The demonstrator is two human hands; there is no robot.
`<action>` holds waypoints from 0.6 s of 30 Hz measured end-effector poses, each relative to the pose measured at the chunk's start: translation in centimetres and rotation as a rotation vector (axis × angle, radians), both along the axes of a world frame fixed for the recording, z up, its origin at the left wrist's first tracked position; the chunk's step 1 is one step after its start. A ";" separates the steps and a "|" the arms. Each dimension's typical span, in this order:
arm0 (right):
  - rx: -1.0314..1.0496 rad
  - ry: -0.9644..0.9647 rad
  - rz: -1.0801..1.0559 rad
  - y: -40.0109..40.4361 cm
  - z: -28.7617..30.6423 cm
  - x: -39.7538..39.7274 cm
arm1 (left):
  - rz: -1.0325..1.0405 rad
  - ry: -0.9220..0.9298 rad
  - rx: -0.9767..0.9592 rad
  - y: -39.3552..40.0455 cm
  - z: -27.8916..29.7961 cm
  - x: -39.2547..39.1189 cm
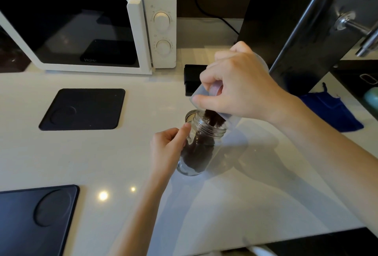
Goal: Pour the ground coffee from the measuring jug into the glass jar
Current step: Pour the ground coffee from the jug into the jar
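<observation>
A clear glass jar (201,149) stands on the white counter (225,194), tilted a little, with dark ground coffee (197,154) inside. My left hand (168,149) grips its left side, thumb near the threaded mouth. Above it my right hand (239,85) holds a translucent plastic measuring jug (214,90) by its handle, tipped steeply down over the jar's mouth. A stream of dark coffee (213,119) falls from the jug's rim into the jar. Much of the jug is hidden behind my right hand.
A white microwave (88,20) stands at the back left. Two black mats lie on the counter: one (81,109) in the middle left, one (34,219) at the front left. A small black box (192,79) sits behind the jug. A blue cloth (335,110) lies at right, beside a dark upright panel (286,30).
</observation>
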State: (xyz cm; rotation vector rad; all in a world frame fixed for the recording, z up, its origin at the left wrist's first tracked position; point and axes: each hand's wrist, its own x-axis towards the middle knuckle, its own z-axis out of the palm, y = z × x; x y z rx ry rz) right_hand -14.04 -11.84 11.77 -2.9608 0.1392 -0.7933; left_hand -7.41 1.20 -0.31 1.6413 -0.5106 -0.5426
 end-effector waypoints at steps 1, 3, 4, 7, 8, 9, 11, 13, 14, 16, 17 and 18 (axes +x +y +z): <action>-0.004 0.002 -0.004 0.0 0.1 0.0 | 0.002 0.002 -0.001 0.0 0.0 0.0; -0.012 0.005 -0.013 0.1 0.1 0.1 | 0.005 0.008 -0.003 0.0 -0.1 0.0; -0.007 0.007 -0.011 0.1 0.2 0.1 | 0.004 0.009 -0.003 0.0 -0.1 0.0; 0.007 0.011 -0.014 0.2 0.2 0.0 | -0.007 0.006 -0.004 -0.1 -0.1 0.0; -0.003 0.014 -0.018 0.2 0.2 -0.1 | -0.008 0.007 -0.005 -0.1 -0.1 0.0; -0.017 0.020 -0.020 0.3 0.2 0.0 | -0.009 0.011 -0.008 -0.1 -0.1 0.0; -0.028 0.033 -0.016 0.2 0.1 0.0 | -0.012 0.015 -0.010 -0.1 -0.2 0.0; -0.035 0.023 -0.021 0.2 0.1 0.0 | -0.013 0.011 -0.003 -0.1 -0.2 0.0; -0.042 0.018 -0.022 0.2 0.2 0.0 | -0.011 0.007 0.001 0.0 -0.2 0.0; -0.040 0.021 -0.013 0.2 0.2 0.0 | -0.011 0.006 -0.001 -0.1 -0.2 0.0; -0.032 0.025 -0.007 0.2 0.2 0.0 | -0.010 0.006 -0.004 -0.1 -0.2 0.0; -0.028 0.023 -0.002 0.2 0.2 0.0 | -0.008 0.005 -0.006 -0.1 -0.2 0.0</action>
